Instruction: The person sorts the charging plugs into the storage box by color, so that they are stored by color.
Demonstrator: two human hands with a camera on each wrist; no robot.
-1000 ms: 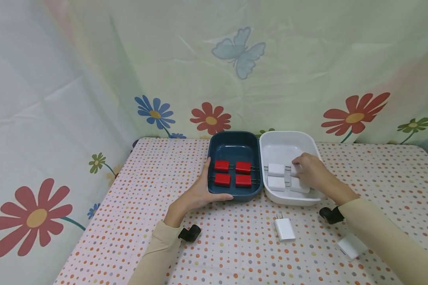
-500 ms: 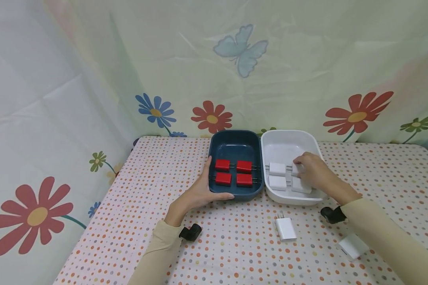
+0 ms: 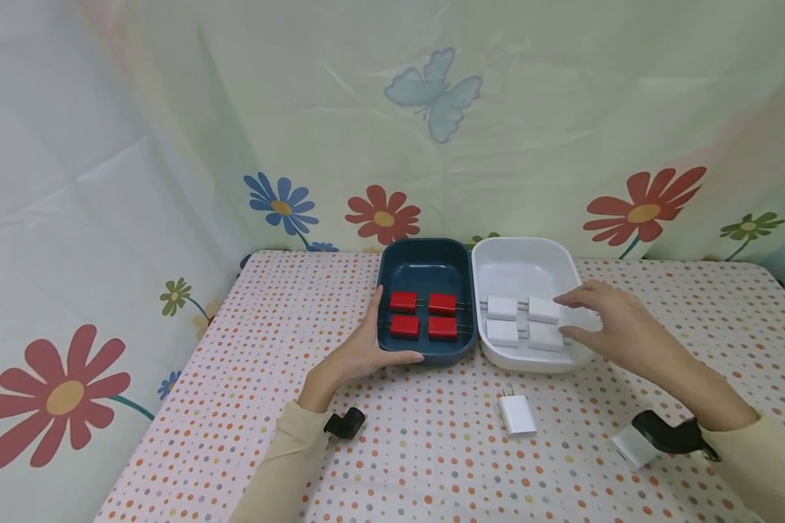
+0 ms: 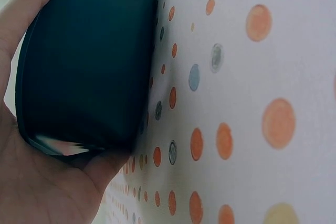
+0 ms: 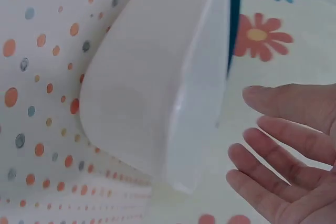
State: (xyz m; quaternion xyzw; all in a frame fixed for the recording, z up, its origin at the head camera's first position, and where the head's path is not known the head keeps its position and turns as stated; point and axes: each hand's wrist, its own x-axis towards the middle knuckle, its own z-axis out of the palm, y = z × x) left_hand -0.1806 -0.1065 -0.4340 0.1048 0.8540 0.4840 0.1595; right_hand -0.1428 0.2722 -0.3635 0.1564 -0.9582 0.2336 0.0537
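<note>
White chargers (image 3: 523, 321) just left of R hand (image 3: 611, 330) fingertips

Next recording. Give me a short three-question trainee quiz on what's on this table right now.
1. True or false: the left hand holds the dark blue tray.
2. How many white chargers lie inside the white tray?
3. Multiple choice: the right hand is A) gripping a red block, B) open above the white tray's right edge, C) flat on the polka-dot tablecloth.

Key: 1 true; 2 four; 3 B.
</note>
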